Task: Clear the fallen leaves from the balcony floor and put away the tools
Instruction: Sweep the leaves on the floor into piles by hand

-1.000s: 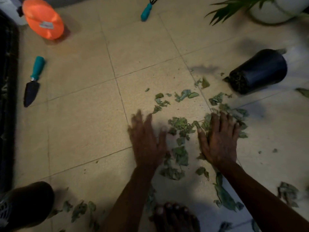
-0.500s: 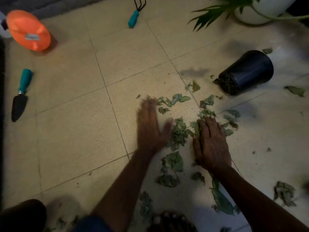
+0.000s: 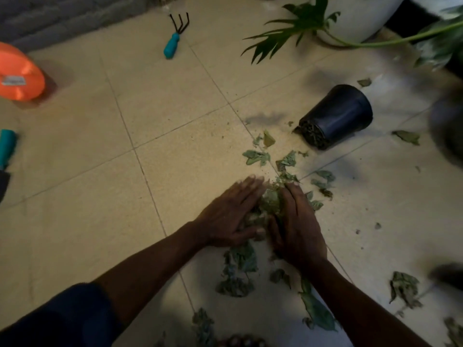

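Observation:
A small heap of green fallen leaves lies on the tiled balcony floor, pressed between my two hands. My left hand cups it from the left and my right hand from the right, fingers straight. More loose leaves lie beyond the hands, and others lie nearer me. A teal-handled hand rake lies at the back. A teal-handled trowel is cut off at the left edge.
A black plastic pot lies on its side to the right of the leaves. An orange round object sits at the far left. A white planter with long green fronds stands at the back right. My toes show at the bottom edge.
Both hands have swept inward across the floor and now meet around a gathered heap of leaves. The view has shifted left and down, pushing the trowel to the frame's edge.

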Available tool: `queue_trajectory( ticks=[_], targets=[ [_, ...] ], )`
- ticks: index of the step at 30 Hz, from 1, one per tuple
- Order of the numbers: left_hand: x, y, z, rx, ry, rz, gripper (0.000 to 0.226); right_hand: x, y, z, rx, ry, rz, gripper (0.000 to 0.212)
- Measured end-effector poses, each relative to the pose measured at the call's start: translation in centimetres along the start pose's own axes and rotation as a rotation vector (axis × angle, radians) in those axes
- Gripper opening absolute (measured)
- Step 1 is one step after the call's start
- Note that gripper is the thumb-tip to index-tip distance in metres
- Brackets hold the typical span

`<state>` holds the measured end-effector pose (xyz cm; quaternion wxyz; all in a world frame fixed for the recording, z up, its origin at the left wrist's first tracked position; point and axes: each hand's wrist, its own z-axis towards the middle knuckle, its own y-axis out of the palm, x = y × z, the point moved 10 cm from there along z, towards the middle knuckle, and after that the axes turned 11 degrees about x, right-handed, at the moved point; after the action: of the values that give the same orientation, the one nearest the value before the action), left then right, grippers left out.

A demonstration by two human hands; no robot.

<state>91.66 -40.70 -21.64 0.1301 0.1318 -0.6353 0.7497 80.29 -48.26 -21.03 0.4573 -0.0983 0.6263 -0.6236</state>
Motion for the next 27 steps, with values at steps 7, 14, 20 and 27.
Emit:
queue_trajectory(
  ticks=[7, 14, 20, 27],
  targets=[
    [-15.3, -7.1, 7.6, 0.320, -0.631, 0.160, 0.091, 1.2, -1.6, 0.1, 0.103, 0.063, -0.165, 0.079],
    [-18.7, -3.9, 12.1, 0.084, -0.463, 0.201, 0.103, 2.3, -0.6, 0.4, 0.084, 0.131, -0.108, 0.087],
    [-3.3, 2.2, 11.7, -0.162, 0.223, 0.022, 0.098, 2.1, -0.5, 0.2, 0.128, 0.109, -0.011, 0.079],
    [-7.4, -0.4, 18.1, 0.059, -0.026, 0.063, 0.075, 2.6, -1.4, 0.0, 0.190, 0.163, -0.120, 0.069]
  ],
)
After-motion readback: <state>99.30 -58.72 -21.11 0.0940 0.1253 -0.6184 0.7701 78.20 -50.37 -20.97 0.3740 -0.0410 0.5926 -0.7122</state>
